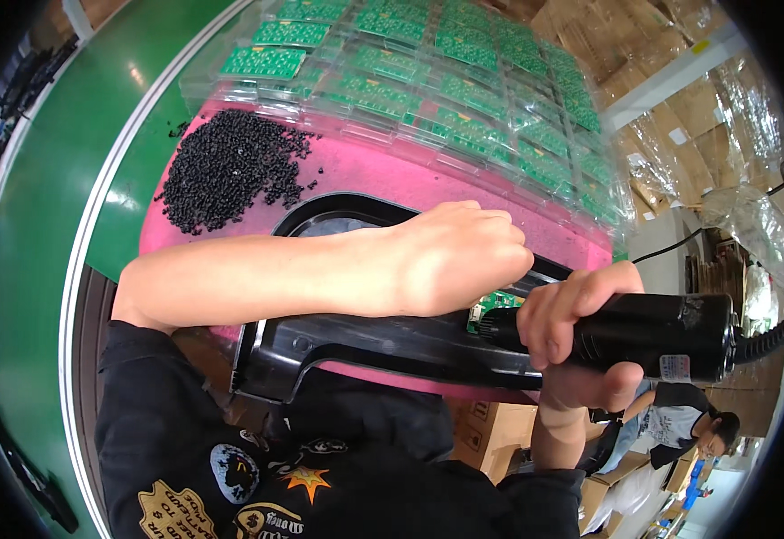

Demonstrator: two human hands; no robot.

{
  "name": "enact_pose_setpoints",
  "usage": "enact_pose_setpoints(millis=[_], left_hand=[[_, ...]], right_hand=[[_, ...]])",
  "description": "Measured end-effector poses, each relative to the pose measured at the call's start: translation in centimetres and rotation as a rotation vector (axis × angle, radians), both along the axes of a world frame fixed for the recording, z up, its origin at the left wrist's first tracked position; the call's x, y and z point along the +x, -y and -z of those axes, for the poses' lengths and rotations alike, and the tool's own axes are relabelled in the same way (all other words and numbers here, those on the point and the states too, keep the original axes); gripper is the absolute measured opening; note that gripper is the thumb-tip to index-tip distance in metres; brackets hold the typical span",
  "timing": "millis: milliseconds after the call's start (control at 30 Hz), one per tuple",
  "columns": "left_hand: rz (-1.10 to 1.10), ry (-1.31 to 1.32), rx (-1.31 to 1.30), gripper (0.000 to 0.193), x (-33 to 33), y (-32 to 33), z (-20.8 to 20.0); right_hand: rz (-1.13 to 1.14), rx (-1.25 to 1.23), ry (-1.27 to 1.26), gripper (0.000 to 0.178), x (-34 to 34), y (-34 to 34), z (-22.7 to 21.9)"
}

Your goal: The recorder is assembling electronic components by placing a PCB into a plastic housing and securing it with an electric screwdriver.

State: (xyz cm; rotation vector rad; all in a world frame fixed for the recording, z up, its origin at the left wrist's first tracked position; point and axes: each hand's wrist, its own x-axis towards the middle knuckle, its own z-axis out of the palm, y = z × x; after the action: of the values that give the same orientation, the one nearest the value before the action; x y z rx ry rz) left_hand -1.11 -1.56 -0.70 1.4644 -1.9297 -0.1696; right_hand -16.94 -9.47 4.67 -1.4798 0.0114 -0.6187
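My right hand (576, 323) grips a black electric screwdriver (670, 337), which lies almost level with its tip pointing left. That tip meets a small green circuit board (502, 300) in a long black plastic housing (383, 346). My left forearm reaches across the housing. At its end my left hand (468, 256) is closed, knuckles up, just above the board. The fingertips are turned under, so whatever they hold is hidden. Part of the board is covered by my left hand.
A pink mat (365, 162) lies beneath the housing. Small black screw-like pieces (230, 166) are heaped at its far left. Stacked clear trays (446, 154) of green circuit boards stand behind. A green surface (41, 260) runs along the left. Another person (679, 422) is at the lower right.
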Motion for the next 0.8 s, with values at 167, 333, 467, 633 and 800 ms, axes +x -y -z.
enact_pose_setpoints(millis=[167,333,467,633,800], left_hand=[[-0.002,0.03,0.015,0.014,-0.2,-0.1,-0.4],[0.002,0.051,0.02,0.018,-0.2,-0.2,-0.4],[0.073,-0.008,0.002,0.021,0.1,-0.6,-0.2],[0.099,0.004,-0.04,0.018,0.4,-0.6,0.2],[0.213,-0.171,0.086,0.015,-0.1,0.3,-1.2]], right_hand=[[-0.213,0.019,0.075,0.064,0.0,1.5,0.5],[-0.18,0.038,0.049,0.063,-0.1,1.2,0.4],[-0.092,0.01,0.055,0.063,-0.8,0.7,0.1],[0.022,-0.005,0.293,0.062,-1.7,1.3,-0.4],[0.066,0.012,0.503,0.056,-2.0,1.9,-2.2]])
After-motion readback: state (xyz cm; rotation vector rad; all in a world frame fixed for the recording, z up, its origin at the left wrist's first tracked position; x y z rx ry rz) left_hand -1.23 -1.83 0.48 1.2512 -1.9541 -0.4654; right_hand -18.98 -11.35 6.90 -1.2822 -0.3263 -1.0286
